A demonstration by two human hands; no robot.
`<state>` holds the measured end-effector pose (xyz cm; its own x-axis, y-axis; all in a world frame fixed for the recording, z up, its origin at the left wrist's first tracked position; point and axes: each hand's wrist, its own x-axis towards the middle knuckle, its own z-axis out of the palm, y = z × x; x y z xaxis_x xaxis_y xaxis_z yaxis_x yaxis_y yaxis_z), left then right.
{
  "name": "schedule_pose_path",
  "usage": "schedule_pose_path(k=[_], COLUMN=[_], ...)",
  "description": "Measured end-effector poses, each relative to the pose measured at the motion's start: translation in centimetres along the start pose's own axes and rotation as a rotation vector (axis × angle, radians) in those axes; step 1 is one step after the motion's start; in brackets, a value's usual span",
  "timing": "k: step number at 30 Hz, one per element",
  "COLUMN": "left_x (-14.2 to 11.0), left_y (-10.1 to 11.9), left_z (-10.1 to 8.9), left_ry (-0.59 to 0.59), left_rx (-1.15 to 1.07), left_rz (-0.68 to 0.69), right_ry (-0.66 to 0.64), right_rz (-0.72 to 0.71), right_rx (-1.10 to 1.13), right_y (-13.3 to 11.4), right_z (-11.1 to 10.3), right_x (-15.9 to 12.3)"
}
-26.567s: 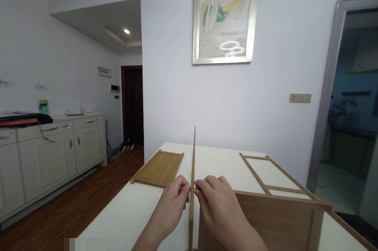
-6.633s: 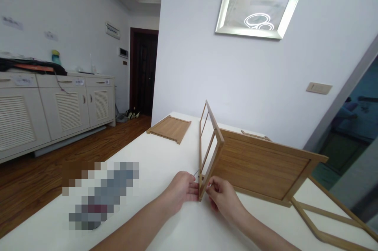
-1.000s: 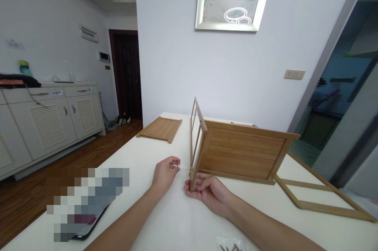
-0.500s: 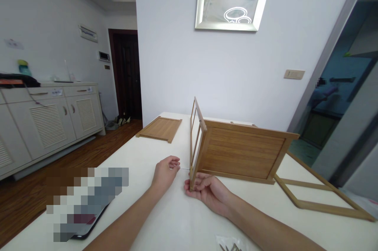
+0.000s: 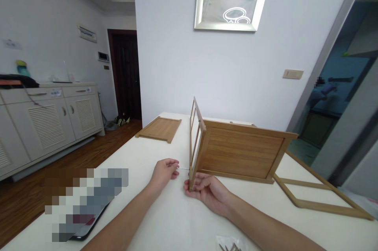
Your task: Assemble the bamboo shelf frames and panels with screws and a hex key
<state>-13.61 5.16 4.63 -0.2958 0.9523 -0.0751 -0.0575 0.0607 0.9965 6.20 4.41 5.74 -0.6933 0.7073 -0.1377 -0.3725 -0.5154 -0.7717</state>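
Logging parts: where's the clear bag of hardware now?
Head view, bottom edge, right of centre: the clear bag lies on the white table, near the right forearm.

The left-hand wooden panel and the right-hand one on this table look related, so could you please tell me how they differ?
The left panel lies flat on the table, while the right panel stands on edge. The left panel looks smaller in this view, the right panel larger. The left panel lies apart, while the right panel appears to meet the open frame. Both are brown wood with bordered, solid centres.
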Motion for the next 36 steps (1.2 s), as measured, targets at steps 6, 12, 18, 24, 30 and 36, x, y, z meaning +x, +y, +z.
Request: schedule_pose_path(k=[6, 12, 18, 24, 30, 36], left_x=[-0.1, -0.7, -1.2, -1.2, -0.7, -0.5], left_y=[0.1, 0.7, 1.4, 1.4, 0.8, 0.4], left_z=[-0.4, -0.7, -0.7, -0.7, -0.7, -0.7], left_ry=[-0.05, -0.09, -0.091, -0.101, -0.106, -0.103], left_rx=[-0.037, -0.066, -0.092, -0.123, -0.139, -0.15], left_rz=[-0.049, -0.136, -0.168, -0.157, -0.155, -0.148], right_ry=[0.009, 0.002, 0.011, 0.031, 0.025, 0.028], right_rz=[0.006, 0.001, -0.001, 0.01, 0.016, 0.012], right_rx=[0.001, -0.01, -0.001, 0.003, -0.004, -0.001], right_y=[-0.1, 0.0, 0.0, 0.0, -0.1, -0.1], right_z=[0.1, 0.0, 0.0, 0.0, 0.0, 0.0], right_x=[-0.1, 0.0, 0.1, 0.1, 0.1, 0.1])
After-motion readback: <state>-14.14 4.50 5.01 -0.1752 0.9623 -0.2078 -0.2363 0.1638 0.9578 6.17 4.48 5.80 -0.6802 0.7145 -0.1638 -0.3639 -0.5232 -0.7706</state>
